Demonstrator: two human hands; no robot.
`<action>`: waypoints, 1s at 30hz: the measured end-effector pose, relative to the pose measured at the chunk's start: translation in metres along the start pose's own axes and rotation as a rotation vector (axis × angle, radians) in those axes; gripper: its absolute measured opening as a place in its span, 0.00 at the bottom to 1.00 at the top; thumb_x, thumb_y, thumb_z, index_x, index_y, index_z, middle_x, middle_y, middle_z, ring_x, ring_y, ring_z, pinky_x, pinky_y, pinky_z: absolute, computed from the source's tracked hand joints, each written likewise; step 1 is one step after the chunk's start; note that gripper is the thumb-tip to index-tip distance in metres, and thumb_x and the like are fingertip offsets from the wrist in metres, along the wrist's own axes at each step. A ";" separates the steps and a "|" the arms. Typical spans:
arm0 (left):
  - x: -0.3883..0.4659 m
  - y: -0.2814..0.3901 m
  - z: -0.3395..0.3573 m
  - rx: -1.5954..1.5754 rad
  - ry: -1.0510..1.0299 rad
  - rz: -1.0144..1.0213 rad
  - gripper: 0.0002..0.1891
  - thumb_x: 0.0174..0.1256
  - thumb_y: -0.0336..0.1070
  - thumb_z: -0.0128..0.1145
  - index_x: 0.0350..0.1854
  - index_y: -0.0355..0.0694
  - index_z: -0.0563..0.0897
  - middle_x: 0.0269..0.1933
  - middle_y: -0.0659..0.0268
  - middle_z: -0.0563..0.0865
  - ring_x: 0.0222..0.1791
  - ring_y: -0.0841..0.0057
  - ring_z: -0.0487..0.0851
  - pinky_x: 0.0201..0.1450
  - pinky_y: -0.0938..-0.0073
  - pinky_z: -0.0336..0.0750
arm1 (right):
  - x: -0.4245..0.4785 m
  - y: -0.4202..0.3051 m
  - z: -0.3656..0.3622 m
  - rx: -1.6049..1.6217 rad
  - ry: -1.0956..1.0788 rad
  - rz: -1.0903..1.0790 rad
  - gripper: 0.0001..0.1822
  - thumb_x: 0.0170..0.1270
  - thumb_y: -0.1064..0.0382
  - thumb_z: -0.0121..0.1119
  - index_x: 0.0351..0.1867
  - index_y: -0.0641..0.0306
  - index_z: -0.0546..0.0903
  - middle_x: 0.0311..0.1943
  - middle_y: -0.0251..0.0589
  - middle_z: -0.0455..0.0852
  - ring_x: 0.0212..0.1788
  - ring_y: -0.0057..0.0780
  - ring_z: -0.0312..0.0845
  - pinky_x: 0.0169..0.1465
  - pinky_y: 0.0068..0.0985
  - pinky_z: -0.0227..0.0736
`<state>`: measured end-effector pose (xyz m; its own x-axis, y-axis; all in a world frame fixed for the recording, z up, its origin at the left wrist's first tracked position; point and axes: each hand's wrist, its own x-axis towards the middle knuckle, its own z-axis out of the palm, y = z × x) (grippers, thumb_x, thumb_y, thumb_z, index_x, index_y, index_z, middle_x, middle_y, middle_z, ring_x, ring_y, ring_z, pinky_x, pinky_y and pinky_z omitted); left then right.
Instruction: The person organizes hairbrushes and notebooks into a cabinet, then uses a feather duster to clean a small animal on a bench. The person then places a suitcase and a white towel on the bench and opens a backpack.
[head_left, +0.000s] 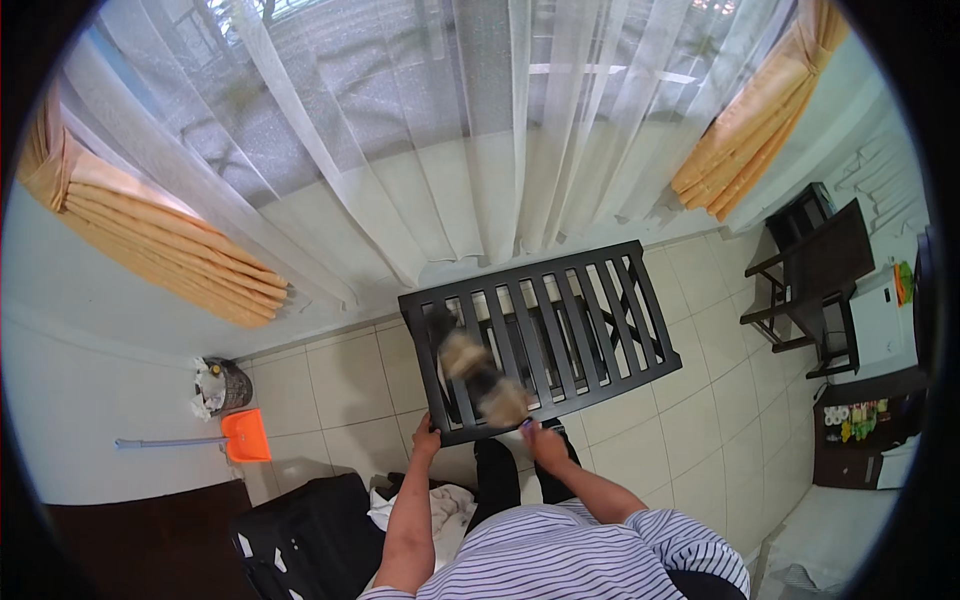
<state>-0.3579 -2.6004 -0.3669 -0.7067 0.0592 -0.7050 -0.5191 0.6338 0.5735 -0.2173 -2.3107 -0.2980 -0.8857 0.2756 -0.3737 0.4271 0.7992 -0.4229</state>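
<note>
A dark slatted wooden rack (537, 345) with crossed legs stands in front of me. My left hand (426, 436) grips its near left corner. In my right hand (547, 448), at the rack's near edge, is the purplish handle of a fluffy duster (504, 401). The duster's tan and dark head is blurred and stretches away from me over the slats on the left. Part of those slats is hidden beneath it.
Close by on my left are a black suitcase (322, 532) and light cloth (450, 510). Further left are an orange dustpan (247, 436) and a waste basket (236, 390). Sheer curtains (480, 150) hang behind the rack. A dark wooden chair (814, 277) stands at right.
</note>
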 end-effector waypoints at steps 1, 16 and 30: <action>-0.001 0.005 0.000 0.044 0.013 0.003 0.38 0.70 0.22 0.56 0.82 0.52 0.63 0.70 0.56 0.81 0.70 0.62 0.78 0.72 0.63 0.69 | -0.004 -0.004 -0.008 -0.040 -0.035 -0.059 0.25 0.79 0.41 0.49 0.49 0.65 0.77 0.27 0.60 0.87 0.31 0.60 0.86 0.35 0.53 0.80; -0.003 -0.017 -0.003 -0.118 -0.305 -0.029 0.47 0.66 0.17 0.56 0.85 0.47 0.48 0.81 0.47 0.64 0.79 0.57 0.66 0.74 0.63 0.66 | 0.041 0.153 -0.075 0.210 0.507 0.746 0.33 0.80 0.33 0.40 0.54 0.64 0.78 0.37 0.69 0.87 0.43 0.71 0.84 0.47 0.59 0.76; -0.103 -0.041 -0.034 -0.408 -0.157 -0.328 0.37 0.73 0.38 0.56 0.83 0.54 0.56 0.75 0.54 0.72 0.63 0.55 0.80 0.56 0.48 0.78 | -0.082 0.019 0.035 0.029 -0.050 -0.214 0.27 0.76 0.34 0.50 0.46 0.59 0.77 0.23 0.52 0.88 0.25 0.55 0.87 0.27 0.52 0.80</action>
<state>-0.2799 -2.6584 -0.3032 -0.4122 0.0431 -0.9101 -0.8667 0.2896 0.4062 -0.1306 -2.3368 -0.3047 -0.9470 0.0738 -0.3125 0.2357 0.8208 -0.5203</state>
